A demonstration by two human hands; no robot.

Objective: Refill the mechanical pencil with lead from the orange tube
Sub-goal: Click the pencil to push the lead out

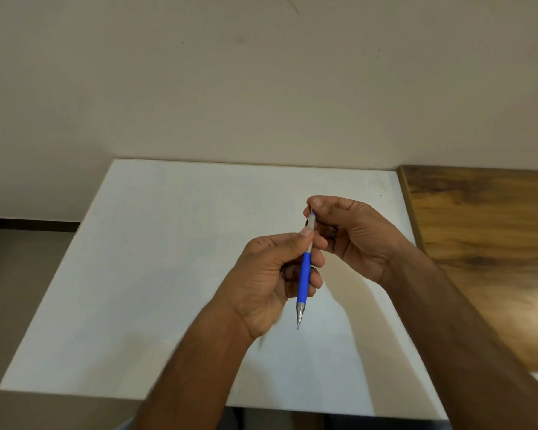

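The pencil (305,268) was held above the white table (137,274), well clear of its surface, tip pointing down and toward the person, cap end tilted up and away; the orange tube was nowhere in view, so where the lead would come from could not be told.

The pencil looked light and rigid, a thin plastic barrel with a blue rubbery grip that should resist slipping; the metal tip seemed the delicate end, and any lead would likely snap under side load; the sensible hold was probably the grip section, leaving the cap end free.

The left hand (274,283) was clasped around the barrel, thumb pressed on the pale upper part, fingers curled behind the blue grip, palm turned inward; its forearm rose from the lower edge of the view. The right hand (351,234) came in from the right, wrist bent, thumb and forefinger pinched at the pencil's top end; whether they gripped the cap itself or something smaller could not be told; the other fingers were curled loosely below.
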